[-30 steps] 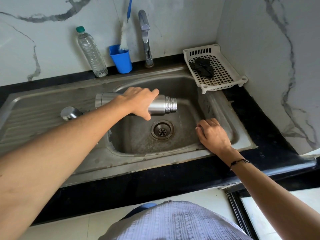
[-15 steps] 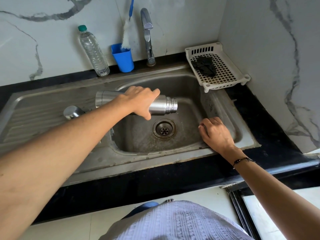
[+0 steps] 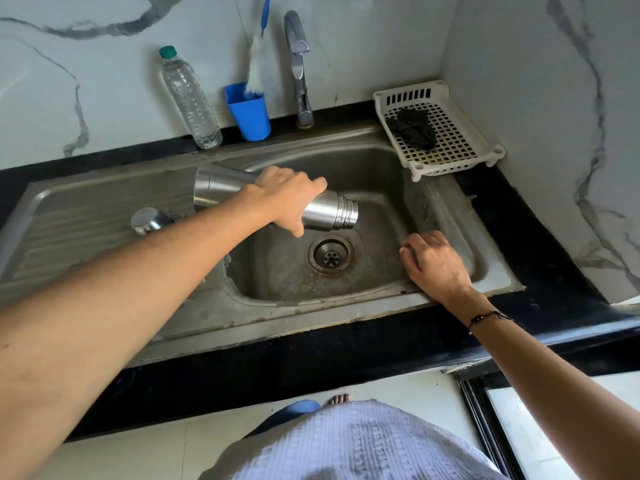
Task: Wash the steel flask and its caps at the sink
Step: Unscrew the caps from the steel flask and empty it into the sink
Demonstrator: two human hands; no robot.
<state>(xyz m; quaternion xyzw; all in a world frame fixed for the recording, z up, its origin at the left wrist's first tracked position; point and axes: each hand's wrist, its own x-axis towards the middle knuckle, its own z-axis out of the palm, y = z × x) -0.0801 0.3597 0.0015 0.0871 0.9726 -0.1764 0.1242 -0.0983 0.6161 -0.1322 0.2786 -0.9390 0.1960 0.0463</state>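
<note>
Presently: flask, steel, rigid, likely slick when wet; left hand wrapped round its middle, the best hold; right hand rested loosely curled on sink rim.

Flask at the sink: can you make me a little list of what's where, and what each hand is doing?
flask: steel, on its side over the basin, open mouth pointing right, above the drain
left hand: grips the flask
right hand: rests on the sink rim, holds nothing
cap: steel, on the draining board
tap: no water seen running
blue cup: holds a brush
plastic bottle: upright by the wall
white tray: dark cloth inside
</note>
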